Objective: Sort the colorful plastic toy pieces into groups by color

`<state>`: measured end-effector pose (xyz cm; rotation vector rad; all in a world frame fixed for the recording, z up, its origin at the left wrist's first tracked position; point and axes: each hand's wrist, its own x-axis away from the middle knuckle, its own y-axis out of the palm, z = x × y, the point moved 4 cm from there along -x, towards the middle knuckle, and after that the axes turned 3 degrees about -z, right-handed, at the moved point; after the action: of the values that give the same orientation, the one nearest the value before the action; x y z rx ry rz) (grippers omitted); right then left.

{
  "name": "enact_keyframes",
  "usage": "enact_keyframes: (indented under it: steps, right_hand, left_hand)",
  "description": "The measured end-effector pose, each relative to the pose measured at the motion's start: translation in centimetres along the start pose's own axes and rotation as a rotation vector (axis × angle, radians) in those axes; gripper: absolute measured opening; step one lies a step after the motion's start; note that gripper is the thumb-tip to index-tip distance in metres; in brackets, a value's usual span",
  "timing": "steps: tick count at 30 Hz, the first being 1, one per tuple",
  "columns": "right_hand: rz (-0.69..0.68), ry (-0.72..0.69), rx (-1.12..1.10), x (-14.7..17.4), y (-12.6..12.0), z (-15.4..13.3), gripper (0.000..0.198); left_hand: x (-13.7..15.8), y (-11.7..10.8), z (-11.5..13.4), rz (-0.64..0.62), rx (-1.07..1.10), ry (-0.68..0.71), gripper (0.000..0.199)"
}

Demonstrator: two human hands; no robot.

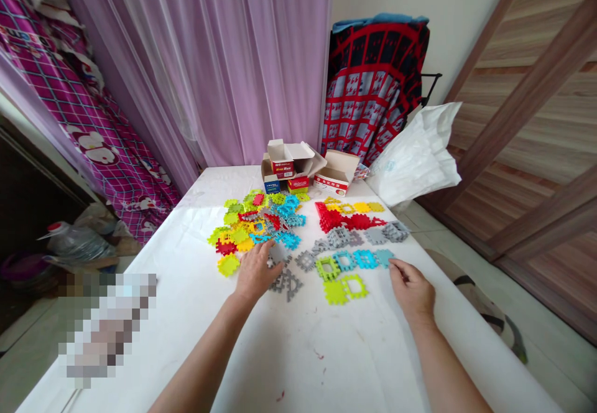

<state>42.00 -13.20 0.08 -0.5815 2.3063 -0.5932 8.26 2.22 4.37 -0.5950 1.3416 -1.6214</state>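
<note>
Tiles (240, 236) lie piled at left, where the left hand (254, 273), palm down, spreads thumb from fingers beside a gray tile (278, 252). Laying colour rows (374, 235) seems in hand; picking there calls for closing that thumb. The right hand (414, 292) curls at the end blue tile (384, 257); whether gripping, I cannot tell.

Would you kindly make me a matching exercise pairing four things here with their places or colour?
1. left hand
2. right hand
3. cardboard boxes
4. large plastic bag

A. white
B. at the right end of the blue row
C. before the lilac curtain
D. at the near edge of the mixed-colour pile

Pairs: 1-D, 2-B, 3-C, 4-A
</note>
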Motion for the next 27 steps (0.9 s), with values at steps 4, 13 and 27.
enact_keyframes:
  steps: [4,13,27]
  right_hand:
    - [-0.099,-0.255,-0.094,1.3,0.5,-4.1,0.027]
    - [-0.632,-0.693,-0.100,4.2,2.0,-12.8,0.043]
    - [-0.921,-0.741,0.331,2.7,-0.5,-13.9,0.029]
  left_hand:
    - [1.4,0.9,1.9,-0.043,0.082,0.135,0.053]
    - [2.9,0.3,6.0,-0.041,0.135,0.402,0.063]
    - [2.8,0.1,11.7,-0.127,-0.025,0.577,0.055]
